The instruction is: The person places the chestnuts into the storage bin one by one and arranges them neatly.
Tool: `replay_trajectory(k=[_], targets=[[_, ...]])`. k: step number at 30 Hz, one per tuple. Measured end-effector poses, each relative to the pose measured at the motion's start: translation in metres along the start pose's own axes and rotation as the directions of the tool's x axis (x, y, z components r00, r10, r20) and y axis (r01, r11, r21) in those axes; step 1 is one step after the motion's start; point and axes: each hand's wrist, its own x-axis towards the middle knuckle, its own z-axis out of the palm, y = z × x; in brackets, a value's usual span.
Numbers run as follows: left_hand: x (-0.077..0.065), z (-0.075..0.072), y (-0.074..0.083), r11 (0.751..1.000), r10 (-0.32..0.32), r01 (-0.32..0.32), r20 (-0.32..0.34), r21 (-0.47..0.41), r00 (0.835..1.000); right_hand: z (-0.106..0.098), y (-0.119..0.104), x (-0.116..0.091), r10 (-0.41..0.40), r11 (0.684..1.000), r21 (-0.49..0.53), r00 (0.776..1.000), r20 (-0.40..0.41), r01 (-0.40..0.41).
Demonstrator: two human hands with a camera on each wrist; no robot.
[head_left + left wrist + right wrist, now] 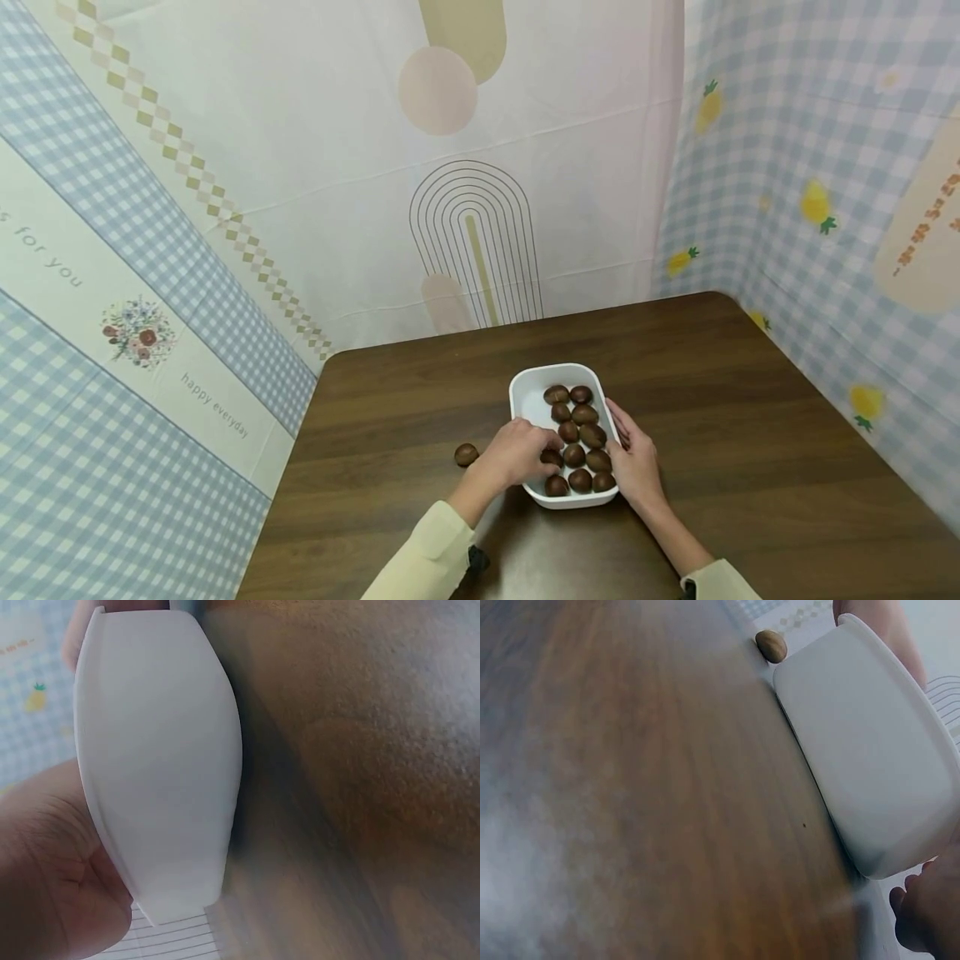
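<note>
A white rectangular tray (536, 407) with rounded corners sits on the wooden table and contains several brown chestnuts (584, 414), set roughly in rows. Over its left rim reaches my left hand (517, 454), pinching a chestnut (552, 458) between thumb and curled fingers near the tray floor. My right hand (636, 462) grips the tray's right wall, thumb at the rim and fingers along the outside. One loose chestnut (466, 454) lies on the table left of the tray, partly behind my left forearm. Both wrist views show mostly the tray's outer wall (161, 757).
The dark wooden table (390, 392) extends around the tray. Behind it hangs a pale printed cloth (337, 183), with blue checked cloth (795, 150) at the sides. In the right wrist view, the loose chestnut (771, 646) shows beyond the tray's corner.
</note>
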Motion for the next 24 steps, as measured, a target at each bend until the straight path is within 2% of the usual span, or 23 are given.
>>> replay_trajectory(k=[4, 7, 9, 11, 13, 14, 16, 18, 20, 22, 24], targets=[[0.000, 0.000, 0.000, 0.999, -0.003, 0.003, 0.007, -0.045, 1.000, 0.000, -0.001, -0.001, 0.004, 1.000, 0.012, 1.000, 0.002, -0.004], [-0.001, -0.001, -0.003, 0.990, 0.003, -0.006, -0.021, -0.138, 1.000, 0.000, -0.001, 0.000, 0.001, 1.000, 0.010, 1.000, 0.003, -0.001], [-0.003, -0.001, -0.007, 0.971, 0.011, -0.025, -0.061, -0.236, 0.998, 0.000, -0.001, 0.000, -0.002, 1.000, 0.011, 1.000, 0.002, 0.002], [-0.007, -0.003, -0.013, 0.931, 0.011, -0.051, -0.112, -0.360, 0.994, 0.000, -0.001, 0.000, -0.004, 1.000, 0.009, 1.000, 0.002, 0.004], [-0.010, -0.003, -0.021, 0.862, 0.000, -0.083, -0.164, -0.499, 0.986, 0.000, -0.001, 0.000, 0.000, 1.000, 0.011, 1.000, 0.003, 0.000], [-0.013, -0.004, -0.026, 0.812, -0.014, -0.097, -0.186, -0.575, 0.983, 0.000, -0.001, 0.000, 0.002, 1.000, 0.012, 1.000, 0.003, -0.002], [-0.018, -0.005, -0.036, 0.696, -0.047, -0.124, -0.217, -0.707, 0.975, 0.000, -0.001, 0.000, 0.009, 1.000, 0.010, 1.000, 0.002, -0.009], [-0.024, -0.005, -0.047, 0.586, -0.087, -0.143, -0.237, -0.797, 0.968, 0.000, -0.001, 0.000, 0.014, 1.000, 0.011, 1.000, 0.000, -0.014], [-0.031, -0.005, -0.060, 0.504, -0.130, -0.153, -0.250, -0.850, 0.959, 0.000, -0.001, 0.000, 0.017, 1.000, 0.010, 1.000, -0.002, -0.017], [-0.039, -0.003, -0.072, 0.462, -0.175, -0.155, -0.261, -0.873, 0.949, 0.000, -0.002, 0.000, 0.017, 1.000, 0.009, 1.000, -0.001, -0.017], [-0.047, -0.001, -0.084, 0.445, -0.211, -0.159, -0.276, -0.881, 0.937, -0.001, -0.003, 0.000, 0.016, 1.000, 0.009, 1.000, 0.000, -0.016]])
